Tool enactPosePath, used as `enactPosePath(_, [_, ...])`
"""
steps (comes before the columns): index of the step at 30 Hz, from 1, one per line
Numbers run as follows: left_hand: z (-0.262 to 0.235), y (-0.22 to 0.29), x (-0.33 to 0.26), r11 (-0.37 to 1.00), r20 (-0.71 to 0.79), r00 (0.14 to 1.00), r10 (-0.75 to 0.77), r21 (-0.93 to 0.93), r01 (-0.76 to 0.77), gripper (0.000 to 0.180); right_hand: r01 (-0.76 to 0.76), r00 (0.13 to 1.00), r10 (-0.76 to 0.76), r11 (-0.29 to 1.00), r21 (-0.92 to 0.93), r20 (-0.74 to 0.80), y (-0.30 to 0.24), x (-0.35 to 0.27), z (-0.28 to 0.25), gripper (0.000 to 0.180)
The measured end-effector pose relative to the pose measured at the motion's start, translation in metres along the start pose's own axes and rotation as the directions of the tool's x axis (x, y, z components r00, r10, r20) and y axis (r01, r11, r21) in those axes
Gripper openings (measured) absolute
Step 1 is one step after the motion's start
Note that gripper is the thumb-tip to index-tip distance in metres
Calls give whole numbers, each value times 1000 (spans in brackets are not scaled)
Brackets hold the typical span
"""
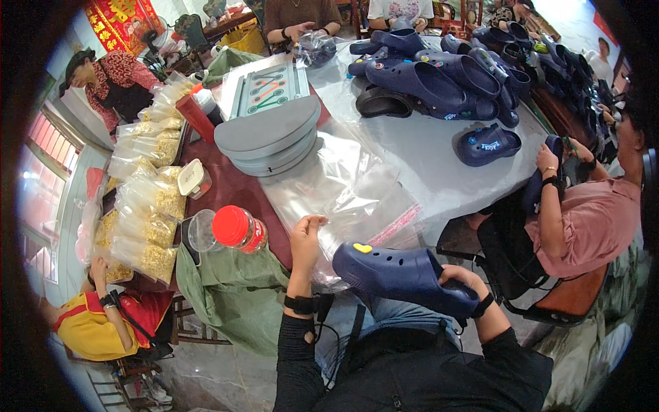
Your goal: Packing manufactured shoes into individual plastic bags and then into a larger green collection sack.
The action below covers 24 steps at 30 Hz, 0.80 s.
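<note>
My right hand (458, 278) grips the heel end of a navy blue clog (398, 273) with a small yellow charm on its toe, held over my lap at the table's near edge. My left hand (306, 237) is raised beside the clog's toe, fingers pinched on the edge of a clear plastic bag (350, 189) from a loose stack lying on the table. The bag's lower part is hidden behind my hand and the clog.
A pile of navy clogs (439, 75) covers the far right of the table, one clog (487, 144) lying apart. Grey stacked trays (268, 134), a red-lidded jar (237, 229), bags of yellow pieces (147, 206) and a green cloth (233, 288) lie left. Other people sit around the table.
</note>
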<state>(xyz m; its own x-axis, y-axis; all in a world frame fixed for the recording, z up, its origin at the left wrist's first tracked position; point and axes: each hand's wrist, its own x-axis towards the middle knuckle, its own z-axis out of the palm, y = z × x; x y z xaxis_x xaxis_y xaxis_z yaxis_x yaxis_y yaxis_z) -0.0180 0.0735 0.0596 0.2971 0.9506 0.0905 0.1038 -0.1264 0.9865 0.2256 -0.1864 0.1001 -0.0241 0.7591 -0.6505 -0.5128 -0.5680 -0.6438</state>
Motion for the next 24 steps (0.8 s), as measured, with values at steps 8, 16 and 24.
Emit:
enactPosePath(8, [0,0,3,999,91,996,-11,34,8,19,-94,984,43,948,303,170,17,14,-32,19])
enactPosePath(16, [8,-10,-5,539,263,864,429,693,-479,13,175,960,-198,977,125,200,13,2,-1,19])
enactPosePath(24, [16,-12,-10,568,198,923,331,740,-362,12,192,968,-176,979,-74,179,12,6,-4,21])
